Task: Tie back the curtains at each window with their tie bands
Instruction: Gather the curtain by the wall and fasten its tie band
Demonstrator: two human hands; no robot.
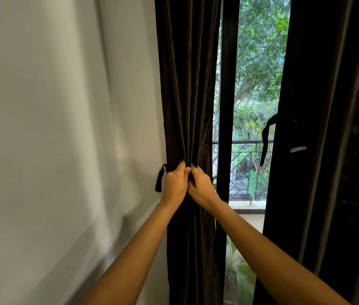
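The left curtain (pixel 187 84) hangs in gathered vertical folds between the wall (pixel 64 128) and the window frame (pixel 227 84). Both hands clutch it at mid-height, knuckles touching. The left hand (pixel 175 183) is curled round the folds on the wall side, and the right hand (pixel 200 186) is curled round those on the window side. The band (pixel 159 180) lies just left of the left hand. It hangs with its long axis vertical against the wall and its tasselled end down, while its upper end runs in behind that hand's fingers; I cannot tell whether they already hold it. The left hand is much the nearer, so the band would probably be drawn rightward across the front of the bunch to the right hand. Well apart, the right curtain (pixel 328 106) hangs loose, and its own strap (pixel 266 142) dangles at its inner edge, not tied. No container is in view.
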